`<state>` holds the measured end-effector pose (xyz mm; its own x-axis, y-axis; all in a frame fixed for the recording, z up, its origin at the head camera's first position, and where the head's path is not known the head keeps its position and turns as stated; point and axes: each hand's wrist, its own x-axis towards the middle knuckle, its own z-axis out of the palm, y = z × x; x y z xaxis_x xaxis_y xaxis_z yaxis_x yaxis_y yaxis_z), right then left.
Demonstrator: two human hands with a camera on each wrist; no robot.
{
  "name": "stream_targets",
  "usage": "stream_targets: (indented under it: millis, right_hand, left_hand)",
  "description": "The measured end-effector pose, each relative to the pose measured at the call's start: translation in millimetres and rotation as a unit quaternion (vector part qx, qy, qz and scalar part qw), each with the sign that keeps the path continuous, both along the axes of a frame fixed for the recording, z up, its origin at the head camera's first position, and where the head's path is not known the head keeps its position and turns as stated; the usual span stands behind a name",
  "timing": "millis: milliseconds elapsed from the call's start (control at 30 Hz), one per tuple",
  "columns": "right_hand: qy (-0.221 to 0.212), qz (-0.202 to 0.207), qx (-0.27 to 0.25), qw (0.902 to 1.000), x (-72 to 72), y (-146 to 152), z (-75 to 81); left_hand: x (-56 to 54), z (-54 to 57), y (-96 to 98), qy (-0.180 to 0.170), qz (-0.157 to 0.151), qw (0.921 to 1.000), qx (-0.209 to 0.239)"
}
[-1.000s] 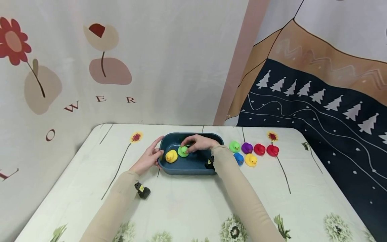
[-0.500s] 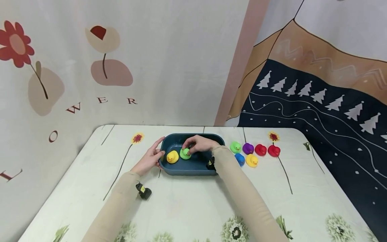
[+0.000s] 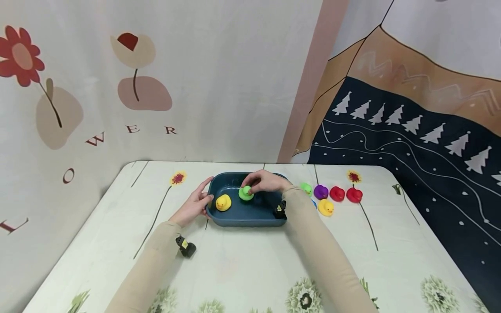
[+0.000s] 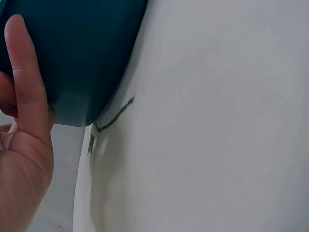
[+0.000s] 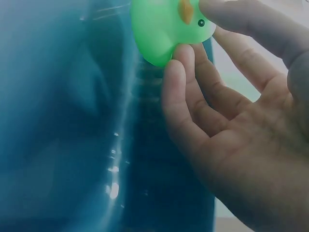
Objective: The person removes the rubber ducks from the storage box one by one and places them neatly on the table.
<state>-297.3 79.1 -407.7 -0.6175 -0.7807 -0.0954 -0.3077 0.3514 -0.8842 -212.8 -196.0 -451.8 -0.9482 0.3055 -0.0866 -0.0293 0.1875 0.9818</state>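
Observation:
A dark blue plastic tub (image 3: 250, 222) sits on the cloth-covered table. My left hand (image 3: 191, 207) grips its left end, thumb at the rim; in the left wrist view the fingers (image 4: 30, 92) lie along the tub's outer wall (image 4: 87, 53). Inside the tub, my right hand (image 3: 267, 181) pinches a green rubber duck (image 3: 245, 194) by its head. The right wrist view shows thumb and fingertips on this duck (image 5: 159, 31), its orange beak and black eye visible. Left of it in the tub stands a yellow rubber duck (image 3: 223, 202).
Right of the tub are more rubber ducks: green (image 3: 306, 188), purple (image 3: 321, 192), red (image 3: 337, 194), another red (image 3: 354, 195) and yellow (image 3: 326, 207). A blue one is mostly hidden behind the right sleeve (image 3: 309, 217). A printed curtain (image 3: 219, 87) hangs behind the table.
The right hand has moved right and slightly back inside the tub, carrying the green duck away from the yellow one. My left hand keeps its grip on the tub.

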Motion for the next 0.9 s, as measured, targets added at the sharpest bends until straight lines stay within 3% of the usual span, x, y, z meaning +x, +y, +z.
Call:
stream_targets:
  millis: [433,900]
  right_hand:
    - [0.021,-0.002,0.008,0.9997,8.8,16,27.5]
    - [0.034,-0.005,-0.019,0.9992,20.3,35,37.9]
  left_hand:
    - [0.6,0.3,0.1,-0.002,0.000,1.0000,-0.002]
    - [-0.7,-0.4,-0.6,-0.003,0.001,1.0000,0.002]
